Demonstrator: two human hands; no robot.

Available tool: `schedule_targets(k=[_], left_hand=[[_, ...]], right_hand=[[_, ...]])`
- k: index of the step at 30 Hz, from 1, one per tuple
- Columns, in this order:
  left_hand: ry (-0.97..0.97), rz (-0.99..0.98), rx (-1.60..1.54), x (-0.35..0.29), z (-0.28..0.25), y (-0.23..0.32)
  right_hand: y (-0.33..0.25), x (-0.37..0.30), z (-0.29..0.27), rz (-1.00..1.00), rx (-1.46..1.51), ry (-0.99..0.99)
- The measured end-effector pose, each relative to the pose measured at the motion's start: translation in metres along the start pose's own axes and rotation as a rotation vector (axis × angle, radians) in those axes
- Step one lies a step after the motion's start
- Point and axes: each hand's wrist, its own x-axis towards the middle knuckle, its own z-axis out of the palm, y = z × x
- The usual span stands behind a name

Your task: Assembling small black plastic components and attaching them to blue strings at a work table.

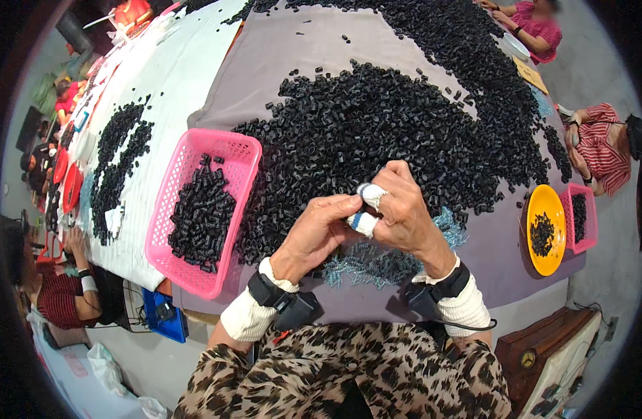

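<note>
My left hand and my right hand meet over the near edge of a big heap of small black plastic parts. Left thumb and fingers are closed in a pinch against the right hand's fingers. A dark bit, seemingly one of these parts, shows between the fingertips, mostly hidden. The right fingers are curled, two of them wrapped in white covers with blue bands. Just below the hands lies a pile of tiny bluish metal pieces, like springs or screws. Both wrists carry white cuffs and black strapped devices.
At left stands a pink basket partly filled with black parts. A yellow plate and a smaller pink basket sit at right. Other people work around the cloth-covered table; one in red stripes is at the right edge.
</note>
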Motion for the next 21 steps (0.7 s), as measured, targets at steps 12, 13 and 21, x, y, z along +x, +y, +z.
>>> schedule_targets(k=[12, 13, 21], left_hand=[[0.310, 0.656, -0.433, -0.072, -0.082, 0.050], [0.402, 0.666, -0.424, -0.078, -0.087, 0.050], [0.311, 0.283, -0.170, -0.058, -0.055, 0.015]], right_hand=[[0.013, -0.063, 0.006, 0.430, -0.077, -0.250], [0.012, -0.064, 0.008, 0.425, -0.076, -0.253], [0.014, -0.068, 0.019, 0.403, -0.172, -0.340]])
